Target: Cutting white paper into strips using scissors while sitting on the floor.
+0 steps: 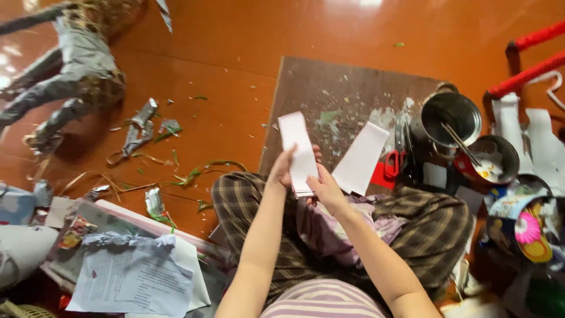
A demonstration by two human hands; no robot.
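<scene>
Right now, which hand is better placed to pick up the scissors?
The right hand. The scissors lie on its side, on the board. The left hand is farther, gripping the paper strip.

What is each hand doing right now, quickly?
Left hand: closed on the left edge of the white paper strip.
Right hand: closed on the same strip's lower right edge.

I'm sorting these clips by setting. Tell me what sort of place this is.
Probably a home floor used for crafts: a worn board, scissors, metal pots and paper scraps lie about while both hands hold a paper strip.
</scene>
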